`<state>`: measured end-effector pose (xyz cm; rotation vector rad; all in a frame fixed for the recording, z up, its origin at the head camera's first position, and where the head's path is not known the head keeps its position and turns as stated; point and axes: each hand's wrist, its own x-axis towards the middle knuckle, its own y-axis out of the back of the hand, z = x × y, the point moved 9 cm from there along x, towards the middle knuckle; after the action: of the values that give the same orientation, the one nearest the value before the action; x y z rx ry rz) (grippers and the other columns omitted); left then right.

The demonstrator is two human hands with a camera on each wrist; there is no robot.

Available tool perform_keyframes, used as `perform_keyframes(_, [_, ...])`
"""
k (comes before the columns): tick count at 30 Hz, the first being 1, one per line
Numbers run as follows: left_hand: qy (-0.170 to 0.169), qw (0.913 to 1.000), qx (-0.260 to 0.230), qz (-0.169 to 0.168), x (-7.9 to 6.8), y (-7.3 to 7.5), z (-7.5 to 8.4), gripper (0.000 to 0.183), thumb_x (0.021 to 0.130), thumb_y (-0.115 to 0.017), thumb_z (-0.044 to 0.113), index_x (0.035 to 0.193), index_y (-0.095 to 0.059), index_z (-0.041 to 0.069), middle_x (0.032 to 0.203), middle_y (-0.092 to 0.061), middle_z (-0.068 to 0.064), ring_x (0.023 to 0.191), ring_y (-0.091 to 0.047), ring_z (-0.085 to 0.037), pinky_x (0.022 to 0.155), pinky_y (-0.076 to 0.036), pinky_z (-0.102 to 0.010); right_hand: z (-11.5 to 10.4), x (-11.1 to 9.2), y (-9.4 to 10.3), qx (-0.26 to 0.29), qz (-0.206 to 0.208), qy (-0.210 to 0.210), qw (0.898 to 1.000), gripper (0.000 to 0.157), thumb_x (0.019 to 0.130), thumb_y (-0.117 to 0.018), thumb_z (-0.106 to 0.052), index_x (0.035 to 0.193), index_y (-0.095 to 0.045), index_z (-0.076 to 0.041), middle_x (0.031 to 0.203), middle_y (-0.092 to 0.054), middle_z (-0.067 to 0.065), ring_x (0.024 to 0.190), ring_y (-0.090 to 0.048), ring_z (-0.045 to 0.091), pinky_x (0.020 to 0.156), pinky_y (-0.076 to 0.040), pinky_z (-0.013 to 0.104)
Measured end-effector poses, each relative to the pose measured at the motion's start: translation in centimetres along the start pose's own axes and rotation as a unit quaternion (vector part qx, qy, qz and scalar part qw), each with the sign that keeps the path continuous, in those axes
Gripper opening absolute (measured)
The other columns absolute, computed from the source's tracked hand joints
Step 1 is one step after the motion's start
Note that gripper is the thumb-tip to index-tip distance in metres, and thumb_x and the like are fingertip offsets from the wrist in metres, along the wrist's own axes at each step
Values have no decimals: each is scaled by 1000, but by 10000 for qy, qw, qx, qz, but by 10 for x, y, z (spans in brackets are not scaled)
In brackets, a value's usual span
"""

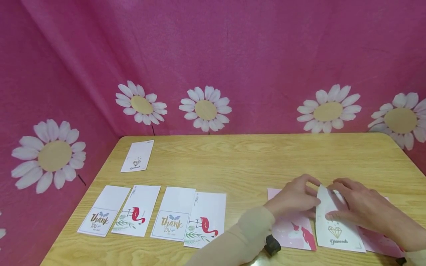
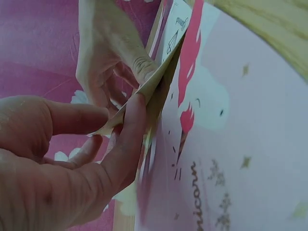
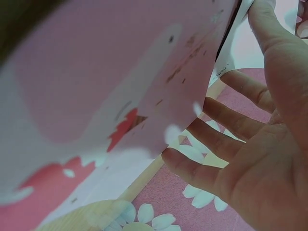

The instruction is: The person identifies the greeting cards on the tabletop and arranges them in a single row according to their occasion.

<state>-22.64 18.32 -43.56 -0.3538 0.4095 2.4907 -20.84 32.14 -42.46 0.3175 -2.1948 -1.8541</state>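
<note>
A white card with a gold diamond drawing and the word Diamonds (image 1: 337,232) stands partly raised from the table between both hands. My left hand (image 1: 294,197) pinches its left edge between thumb and finger; the left wrist view shows the card (image 2: 156,79) bent there. The right hand (image 1: 357,203) lies over its upper right part, thumb on the card's face. In the right wrist view its fairly straight fingers (image 3: 236,127) touch near the edge of a pink unicorn card (image 3: 144,86). Another pink unicorn card (image 1: 293,232) lies under my left hand.
To the left, two Thank You cards (image 1: 96,221) and two flamingo cards (image 1: 136,212) lie in a row on the wooden table (image 1: 246,159). Farther back lies another diamond card (image 1: 137,157). A pink curtain with daisies (image 1: 259,66) hangs behind the table.
</note>
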Motion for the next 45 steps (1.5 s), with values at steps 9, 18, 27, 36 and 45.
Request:
perform_keyframes(9, [7,9996,11,284,-1,1,3,44,85,-68,-4,116,-61,26,99,-74,0,65,-67,-11,56,-57,-26,-3,-1,6,-135,147,72,9998,79,67,-88,-60,117,-67,-3,117,-65,25,96,-66,37,69,-58,60])
perform_keyframes(18, [-126,9987,-452,193,-3,6,4,43,86,-66,-5,116,-61,24,96,-70,1,64,-68,-14,59,-59,-27,-1,-7,13,-20,329,-190,9993,77,66,-92,-52,119,-67,-1,117,-66,24,94,-63,34,77,-58,58])
perform_keyframes(27, [-352,9937,-1054,115,1,30,7,44,87,-67,-8,120,-62,22,98,-70,-1,73,-70,-17,67,-61,-29,-1,-17,24,429,1066,-513,9921,92,70,-91,-46,144,-52,-8,121,-58,27,78,-61,26,59,-59,46])
perform_keyframes(36, [-632,9874,-1448,121,-8,55,5,44,87,-67,-7,119,-64,24,98,-69,3,77,-68,-12,71,-60,-30,-9,-15,26,1224,1060,-796,9836,91,78,-89,-36,151,-45,-6,99,-71,11,68,-55,-6,53,-46,19])
perform_keyframes(45, [-731,9790,-1898,93,-15,79,-3,45,89,-64,-9,122,-63,21,99,-69,0,78,-67,-16,78,-63,-38,-30,-9,29,1910,1217,-948,9694,87,78,-90,-24,151,-45,-9,91,-74,6,66,-56,-9,55,-48,16])
